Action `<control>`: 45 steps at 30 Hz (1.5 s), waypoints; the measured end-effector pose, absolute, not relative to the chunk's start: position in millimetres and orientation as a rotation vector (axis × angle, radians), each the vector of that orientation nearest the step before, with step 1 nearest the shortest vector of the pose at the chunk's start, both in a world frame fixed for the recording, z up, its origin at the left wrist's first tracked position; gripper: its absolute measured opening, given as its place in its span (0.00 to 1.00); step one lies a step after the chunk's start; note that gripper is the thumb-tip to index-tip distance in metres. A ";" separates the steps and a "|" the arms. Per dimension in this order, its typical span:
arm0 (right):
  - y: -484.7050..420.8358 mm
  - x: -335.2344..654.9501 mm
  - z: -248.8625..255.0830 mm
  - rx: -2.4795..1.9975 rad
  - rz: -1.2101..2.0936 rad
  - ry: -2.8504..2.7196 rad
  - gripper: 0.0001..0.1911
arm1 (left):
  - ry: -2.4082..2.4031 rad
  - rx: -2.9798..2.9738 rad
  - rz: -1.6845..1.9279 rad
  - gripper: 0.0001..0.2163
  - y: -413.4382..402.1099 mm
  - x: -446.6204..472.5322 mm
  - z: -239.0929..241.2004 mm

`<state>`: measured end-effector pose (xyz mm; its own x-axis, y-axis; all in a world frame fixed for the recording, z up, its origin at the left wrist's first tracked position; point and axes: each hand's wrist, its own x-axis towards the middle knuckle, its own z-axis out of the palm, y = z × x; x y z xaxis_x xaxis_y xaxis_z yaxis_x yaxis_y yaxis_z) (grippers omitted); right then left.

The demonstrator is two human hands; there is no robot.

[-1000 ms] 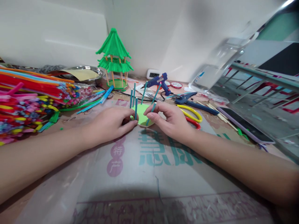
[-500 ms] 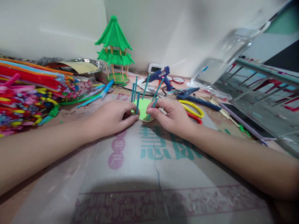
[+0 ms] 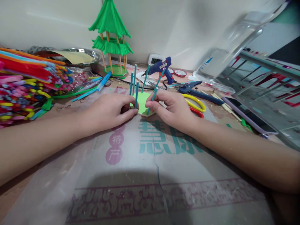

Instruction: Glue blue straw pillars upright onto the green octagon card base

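Note:
A small light-green base [image 3: 142, 103] lies on the cardboard, with several teal sticks [image 3: 136, 97] standing up from it. My left hand [image 3: 109, 111] rests at the base's left edge, fingers curled, thumb and fingertips pressed against the base. My right hand [image 3: 172, 107] is closed in a pinch on one teal stick [image 3: 151, 100] at the base's right corner, and that stick leans slightly.
A finished green pagoda model [image 3: 110, 37] stands behind. Bundles of coloured pipe cleaners [image 3: 25, 86] fill the left. A blue glue gun [image 3: 161, 69], pliers [image 3: 191, 89], yellow and red scissors [image 3: 196, 107], a phone [image 3: 248, 118] and a metal bowl [image 3: 77, 57] lie around.
My view has tilted down a little and everything has shifted up and left. My right hand has slid up the stick and tightened its pinch; the left hand stays on the base.

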<state>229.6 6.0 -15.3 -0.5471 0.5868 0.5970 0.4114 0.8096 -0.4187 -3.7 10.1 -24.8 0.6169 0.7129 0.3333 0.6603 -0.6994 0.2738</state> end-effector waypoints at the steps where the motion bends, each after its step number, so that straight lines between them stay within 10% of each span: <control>1: 6.2 229.5 -15.4 -0.730 0.296 -2.224 0.14 | 1.152 2.713 0.644 0.12 10.2 -3.6 -24.8; 45: 7.5 231.1 -16.9 -0.726 0.307 -2.187 0.15 | 1.110 2.747 0.670 0.13 10.2 -4.6 -25.0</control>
<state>231.1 7.5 -16.9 -0.5203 0.5912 0.6163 0.3984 0.8063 -0.4371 -4.6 10.2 -25.0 0.6365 0.6821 0.3600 0.6365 -0.7282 0.2542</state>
